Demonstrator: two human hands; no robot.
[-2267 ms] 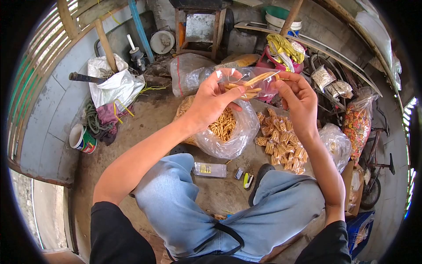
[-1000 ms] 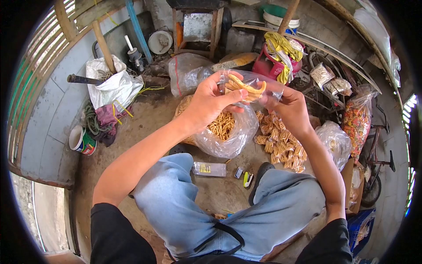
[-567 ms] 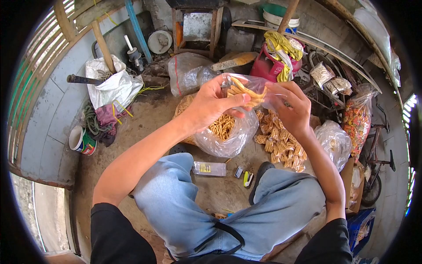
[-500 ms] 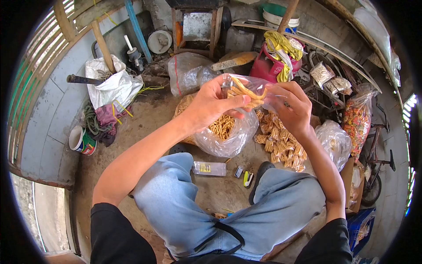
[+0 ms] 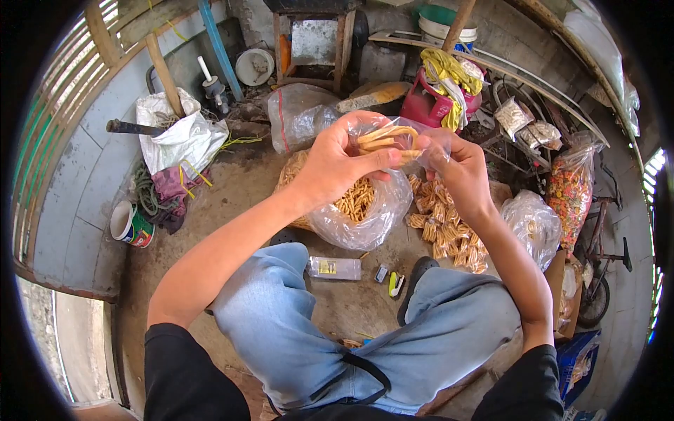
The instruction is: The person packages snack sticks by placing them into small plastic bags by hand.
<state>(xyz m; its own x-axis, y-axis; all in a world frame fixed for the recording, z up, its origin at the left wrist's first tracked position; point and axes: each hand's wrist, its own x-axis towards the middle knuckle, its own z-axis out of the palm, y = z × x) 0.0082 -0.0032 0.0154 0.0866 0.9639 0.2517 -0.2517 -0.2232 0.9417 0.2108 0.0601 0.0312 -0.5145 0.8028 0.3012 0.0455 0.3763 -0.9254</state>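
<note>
A small clear plastic bag [image 5: 388, 138] with several golden-brown snack sticks inside is held up between my two hands. My left hand [image 5: 344, 156] is wrapped round the bag's left side, thumb lying across the sticks. On the other side, the fingers of my right hand [image 5: 460, 168] pinch the bag's loose right end. Below them stands a large open plastic sack [image 5: 358, 228] with many loose snack sticks [image 5: 357, 201] in it. A pile of filled snack packets [image 5: 449, 228] lies on the floor under my right hand.
Near my knees lie a clear plastic pack [image 5: 335, 269], a small box [image 5: 381, 273] and a yellow-green stapler [image 5: 396, 284]. A sack of colourful snacks [image 5: 572, 189] and a bicycle [image 5: 597, 281] stand at the right. A white sack [image 5: 182, 140] and paint bucket [image 5: 132, 224] are at the left.
My right hand has shifted slightly left and closer to my left hand, its fingers now gathering the bag's end. The snack sticks lie further inside the bag.
</note>
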